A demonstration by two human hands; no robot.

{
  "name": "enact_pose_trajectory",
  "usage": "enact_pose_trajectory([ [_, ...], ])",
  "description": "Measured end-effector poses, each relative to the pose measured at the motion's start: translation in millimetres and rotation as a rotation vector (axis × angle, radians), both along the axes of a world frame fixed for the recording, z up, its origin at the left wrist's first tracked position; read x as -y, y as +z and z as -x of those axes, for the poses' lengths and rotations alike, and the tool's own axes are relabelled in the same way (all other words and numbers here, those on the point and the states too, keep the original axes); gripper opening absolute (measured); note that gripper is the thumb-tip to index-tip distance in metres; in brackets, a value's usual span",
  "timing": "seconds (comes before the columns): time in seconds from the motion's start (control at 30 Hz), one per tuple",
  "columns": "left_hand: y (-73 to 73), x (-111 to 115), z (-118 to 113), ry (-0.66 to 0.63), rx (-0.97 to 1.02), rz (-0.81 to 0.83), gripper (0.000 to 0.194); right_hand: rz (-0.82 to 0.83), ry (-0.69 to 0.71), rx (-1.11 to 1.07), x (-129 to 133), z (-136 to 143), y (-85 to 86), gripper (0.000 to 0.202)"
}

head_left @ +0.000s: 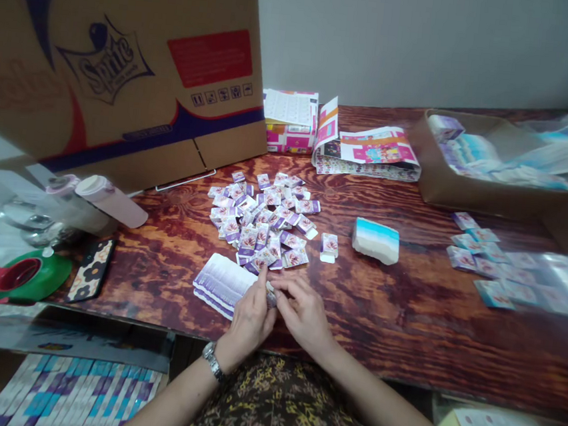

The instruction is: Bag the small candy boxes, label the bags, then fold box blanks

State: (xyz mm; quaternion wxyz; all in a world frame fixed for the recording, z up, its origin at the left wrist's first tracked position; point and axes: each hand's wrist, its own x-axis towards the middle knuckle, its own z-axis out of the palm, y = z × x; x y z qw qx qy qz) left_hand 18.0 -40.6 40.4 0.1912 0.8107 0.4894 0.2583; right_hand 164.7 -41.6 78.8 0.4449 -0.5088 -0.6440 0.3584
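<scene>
Two hands (252, 310) pinching one small box (271, 296), purple-white packs (263, 219) heaped beyond, carton (184, 2) reading "Sprite"

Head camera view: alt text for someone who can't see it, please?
A person's left hand and right hand hold a small, mostly hidden item over a wooden table, beside a purple-white stack and heaped little boxes.

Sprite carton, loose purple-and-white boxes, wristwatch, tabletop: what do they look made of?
Sprite carton: likely corrugated cardboard; matte brown faces, flat print.
Loose purple-and-white boxes: probably thin printed paperboard; folded edges, some open flaps; coating unclear.
Wristwatch: probably metal; silvery, shiny linked band.
Tabletop: wood or wood-look sheet; bold dark grain on red-brown, slight sheen; can't tell varnish from laminate.
</scene>
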Motion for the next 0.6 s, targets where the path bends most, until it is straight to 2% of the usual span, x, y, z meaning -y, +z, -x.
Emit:
enact_pose_trajectory([
  [0.1, -3.1, -1.8, -0.5, 0.006, 0.021, 0.013, 0.074, -0.105, 0.04, 0.093, 7.3, 2.6, -1.6, 0.031],
  [0.2, -2.3, -15.0, -2.1, 0.002, 0.011, 0.026, 0.075, -0.091, 0.069, 0.1, 5.2, 1.9, -9.6, 0.035],
  [0.27, 6.7, -36.7, -5.8, 0.018, -0.007, 0.02, 0.076, -0.045, 0.019, 0.088, -2.2, -1.3, -16.3, 0.037],
  [0.33, 23.9, -66.8, -10.6, 0.061, 0.016, -0.025, 0.079, -0.016, -0.048, 0.088, -12.8, -7.8, -23.0, 0.043],
  [0.43, 55.4, -107.5, -12.9, 0.083, 0.072, -0.233, 0.092, -0.083, -0.092, 0.228, -30.1, -27.1, -35.1, 0.05],
  [0.5, 68.1, -118.8, -6.6, 0.061, 0.054, -0.334, 0.087, -0.167, -0.122, 0.433, -39.5, -45.6, -45.9, 0.057],
  [0.53, 69.2, -118.7, -0.4, 0.044, 0.033, -0.363, 0.081, -0.191, -0.152, 0.539, -43.1, -55.0, -52.0, 0.062],
  [0.6, 60.6, -109.6, 17.7, 0.01, -0.03, -0.383, 0.066, -0.171, -0.211, 0.7, -48.5, -69.9, -64.6, 0.071],
])
